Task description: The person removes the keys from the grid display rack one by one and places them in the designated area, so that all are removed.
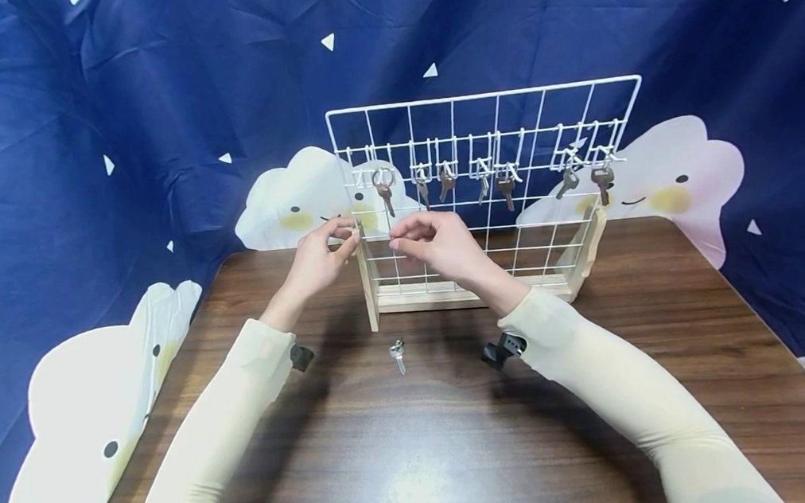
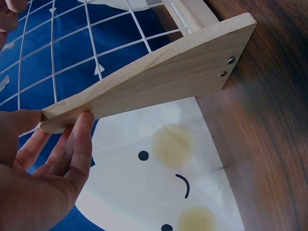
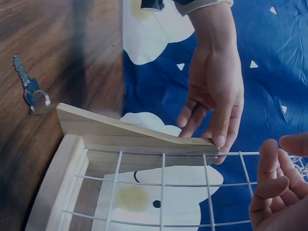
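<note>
A white wire grid rack (image 1: pixel 482 96) stands on a wooden base (image 1: pixel 421 298) at the back of the table. Several keys (image 1: pixel 506 189) hang from hooks along its upper rows. My left hand (image 1: pixel 317 259) pinches the top tip of the rack's left wooden side panel (image 2: pixel 159 82) between thumb and fingers (image 2: pixel 79 144). This grip also shows in the right wrist view, where the left hand (image 3: pixel 214 91) meets the panel (image 3: pixel 125 137). My right hand (image 1: pixel 438 244) hovers in front of the grid with curled fingers (image 3: pixel 272 185). Whether it holds anything is not visible. A loose key (image 1: pixel 398 354) on a ring lies on the table before the rack.
The dark wooden table (image 1: pixel 419 442) stretches toward me. A blue cloth with white cloud figures (image 1: pixel 85 407) hangs behind and drapes past the table's left and right edges. The loose key (image 3: pixel 29 89) lies just outside the rack's left panel.
</note>
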{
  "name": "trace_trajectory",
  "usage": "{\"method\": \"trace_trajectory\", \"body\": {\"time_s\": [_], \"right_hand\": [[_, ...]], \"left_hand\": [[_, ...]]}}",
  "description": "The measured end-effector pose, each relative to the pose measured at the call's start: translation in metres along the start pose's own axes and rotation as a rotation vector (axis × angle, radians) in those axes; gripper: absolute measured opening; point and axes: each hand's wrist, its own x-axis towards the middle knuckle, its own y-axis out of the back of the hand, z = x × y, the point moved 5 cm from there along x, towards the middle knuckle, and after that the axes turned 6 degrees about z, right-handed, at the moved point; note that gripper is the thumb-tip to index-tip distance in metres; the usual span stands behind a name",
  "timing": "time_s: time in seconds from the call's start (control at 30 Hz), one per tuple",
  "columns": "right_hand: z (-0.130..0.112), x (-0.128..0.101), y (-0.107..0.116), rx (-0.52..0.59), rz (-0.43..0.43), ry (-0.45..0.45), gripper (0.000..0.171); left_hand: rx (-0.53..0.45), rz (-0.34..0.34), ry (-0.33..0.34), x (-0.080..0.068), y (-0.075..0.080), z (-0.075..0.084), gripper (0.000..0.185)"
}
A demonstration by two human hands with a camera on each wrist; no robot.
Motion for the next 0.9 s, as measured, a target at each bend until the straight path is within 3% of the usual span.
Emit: {"method": "trace_trajectory", "body": {"time_s": [0.2, 0.47, 0.77, 0.9], "right_hand": [[-0.013, 0.004, 0.003, 0.029, 0.025, 0.029, 0.019], [-0.011, 0.01, 0.007, 0.055, 0.085, 0.002, 0.023], [-0.039, 0.003, 0.012, 0.033, 0.167, -0.003, 0.025], [-0.029, 0.01, 0.01, 0.025, 0.192, -0.009, 0.026]], "left_hand": [[-0.004, -0.004, 0.004, 0.0, 0.0, 0.0, 0.032], [-0.004, 0.002, 0.008, -0.001, 0.001, 0.002, 0.031], [-0.013, 0.003, 0.007, -0.002, 0.001, 0.003, 0.03], [-0.014, 0.001, 0.002, -0.001, 0.001, 0.003, 0.031]]}}
